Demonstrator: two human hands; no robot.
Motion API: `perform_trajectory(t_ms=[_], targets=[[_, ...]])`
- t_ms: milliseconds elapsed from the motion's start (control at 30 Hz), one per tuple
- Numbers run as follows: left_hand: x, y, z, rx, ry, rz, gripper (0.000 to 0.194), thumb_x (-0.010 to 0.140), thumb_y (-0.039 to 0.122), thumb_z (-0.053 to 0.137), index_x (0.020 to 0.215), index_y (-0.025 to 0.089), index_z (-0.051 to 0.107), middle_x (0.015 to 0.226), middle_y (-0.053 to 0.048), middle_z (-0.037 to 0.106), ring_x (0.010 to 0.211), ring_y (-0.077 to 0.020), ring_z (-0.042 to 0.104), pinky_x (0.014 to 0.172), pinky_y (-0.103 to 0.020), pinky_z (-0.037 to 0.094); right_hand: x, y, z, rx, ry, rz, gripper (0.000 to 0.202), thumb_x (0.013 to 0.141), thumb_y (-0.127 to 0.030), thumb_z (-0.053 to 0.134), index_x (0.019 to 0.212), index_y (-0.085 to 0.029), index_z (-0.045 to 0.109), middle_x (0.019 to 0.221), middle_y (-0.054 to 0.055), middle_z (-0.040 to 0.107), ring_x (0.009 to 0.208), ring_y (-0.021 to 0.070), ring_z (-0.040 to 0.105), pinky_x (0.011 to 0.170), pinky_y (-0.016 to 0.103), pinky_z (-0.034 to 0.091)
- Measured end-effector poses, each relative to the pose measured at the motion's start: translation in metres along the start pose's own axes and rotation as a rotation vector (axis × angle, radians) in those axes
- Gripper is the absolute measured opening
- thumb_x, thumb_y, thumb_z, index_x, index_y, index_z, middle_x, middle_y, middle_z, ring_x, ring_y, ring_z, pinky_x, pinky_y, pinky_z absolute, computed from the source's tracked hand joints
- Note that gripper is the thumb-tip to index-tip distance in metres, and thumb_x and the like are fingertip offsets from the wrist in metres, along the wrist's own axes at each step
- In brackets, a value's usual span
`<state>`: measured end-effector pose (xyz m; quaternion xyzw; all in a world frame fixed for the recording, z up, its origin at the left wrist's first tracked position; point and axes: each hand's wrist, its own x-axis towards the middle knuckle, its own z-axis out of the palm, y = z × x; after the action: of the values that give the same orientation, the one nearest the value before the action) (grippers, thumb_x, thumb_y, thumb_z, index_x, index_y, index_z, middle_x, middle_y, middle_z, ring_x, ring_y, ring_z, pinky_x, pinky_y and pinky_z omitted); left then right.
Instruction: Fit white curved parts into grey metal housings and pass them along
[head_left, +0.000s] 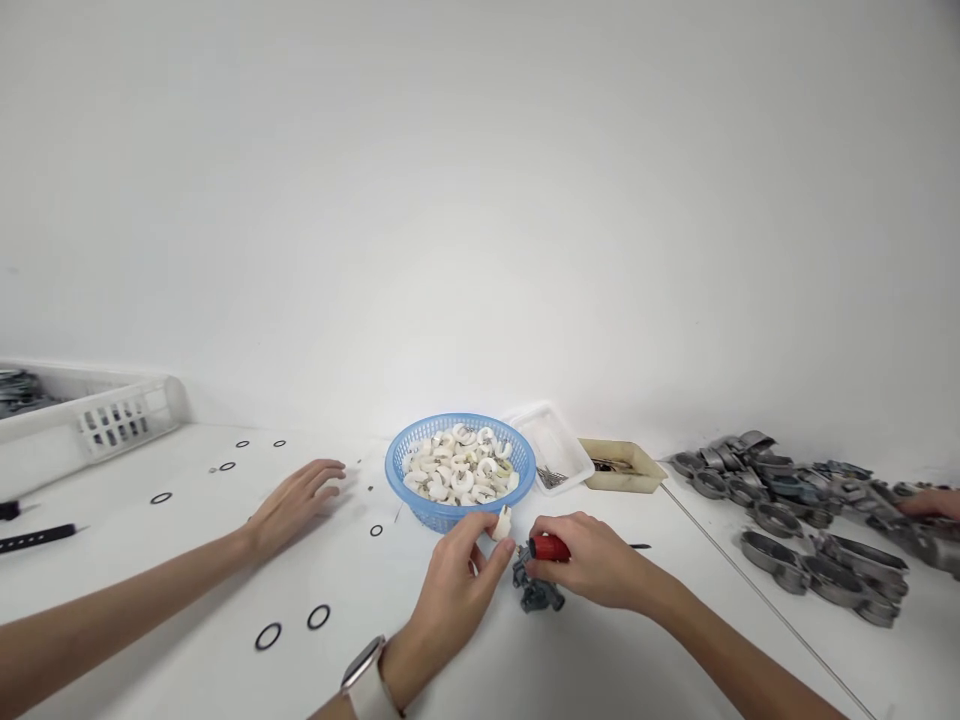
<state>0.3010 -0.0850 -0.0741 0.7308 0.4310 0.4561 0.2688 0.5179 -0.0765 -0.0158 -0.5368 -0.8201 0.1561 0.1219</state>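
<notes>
My left hand [459,575], with a watch on its wrist, pinches a small white plastic piece [502,524] between thumb and fingers, just in front of the blue basket [405,495]. Many curved white plastic pieces [461,468] fill that basket. Close by on the right, my right hand [589,562] is closed round a red-handled screwdriver [550,548]; a thin dark tip shows past the hand's far side. Under the red handle is a dark grey moulded part [538,590], near the fingers of my right hand. Whether those fingers also grip it, I cannot tell.
Behind stand a white tray [551,440] of small metal pieces and a cream box [630,470]. Grey ring-shaped castings [810,570] lie right, near another person's hand [934,503]. From the left reaches another person's arm [296,505], among black rings [268,636] and a white crate [112,425].
</notes>
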Motion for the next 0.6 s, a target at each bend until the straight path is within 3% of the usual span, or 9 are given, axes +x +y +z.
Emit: perform_trajectory(t_ms=[67, 167, 267, 400, 500, 600], targets=[[-0.001, -0.001, 0.001, -0.006, -0.003, 0.001, 0.027, 0.101, 0.048, 0.052, 0.101, 0.023, 0.062, 0.091, 0.0, 0.065, 0.068, -0.0144, 0.054, 0.065, -0.025, 0.042, 0.0, 0.001, -0.009, -0.017, -0.073, -0.05, 0.018, 0.086, -0.047, 0.065, 0.093, -0.03, 0.07, 0.09, -0.001, 0.069, 0.09, 0.0224, 0.062, 0.071, 0.027, 0.039], [-0.001, -0.002, 0.001, -0.013, -0.004, 0.014, 0.025, 0.101, 0.046, 0.052, 0.103, 0.024, 0.062, 0.092, 0.001, 0.065, 0.07, -0.0145, 0.055, 0.067, -0.025, 0.042, 0.006, -0.006, -0.017, -0.124, -0.129, -0.06, 0.04, 0.074, -0.059, 0.075, 0.102, -0.031, 0.073, 0.095, 0.002, 0.07, 0.093, 0.0265, 0.063, 0.067, 0.028, 0.039], [0.0, -0.003, -0.001, -0.009, 0.019, 0.025, 0.024, 0.101, 0.045, 0.051, 0.103, 0.023, 0.061, 0.092, 0.001, 0.064, 0.07, -0.0145, 0.054, 0.067, -0.025, 0.042, 0.016, -0.02, -0.014, -0.317, -0.153, -0.052, 0.046, 0.06, -0.064, 0.081, 0.083, -0.025, 0.072, 0.079, 0.001, 0.067, 0.073, 0.0228, 0.063, 0.059, 0.027, 0.036], [0.001, -0.005, -0.002, 0.008, 0.054, 0.038, 0.024, 0.102, 0.044, 0.049, 0.101, 0.022, 0.06, 0.09, 0.0, 0.063, 0.07, -0.0148, 0.053, 0.066, -0.026, 0.042, 0.03, -0.037, -0.004, -0.465, -0.176, -0.061, 0.045, 0.063, -0.06, 0.078, 0.054, -0.022, 0.055, 0.052, -0.002, 0.052, 0.055, 0.0177, 0.056, 0.053, 0.027, 0.032], [0.0, -0.006, -0.002, 0.022, 0.049, 0.06, 0.024, 0.101, 0.043, 0.049, 0.1, 0.022, 0.06, 0.089, 0.0, 0.062, 0.068, -0.0145, 0.053, 0.064, -0.026, 0.041, 0.039, -0.044, 0.003, -0.487, -0.167, -0.072, 0.05, 0.066, -0.06, 0.074, 0.048, -0.021, 0.048, 0.049, -0.001, 0.05, 0.055, 0.0179, 0.056, 0.054, 0.028, 0.032], [-0.001, -0.006, -0.003, 0.037, 0.025, 0.091, 0.026, 0.102, 0.044, 0.047, 0.099, 0.022, 0.06, 0.091, 0.0, 0.062, 0.069, -0.0142, 0.054, 0.064, -0.026, 0.041, 0.044, -0.046, 0.008, -0.503, -0.163, -0.09, 0.036, 0.065, -0.048, 0.074, 0.052, -0.021, 0.053, 0.052, -0.002, 0.055, 0.056, 0.0172, 0.057, 0.053, 0.027, 0.031]])
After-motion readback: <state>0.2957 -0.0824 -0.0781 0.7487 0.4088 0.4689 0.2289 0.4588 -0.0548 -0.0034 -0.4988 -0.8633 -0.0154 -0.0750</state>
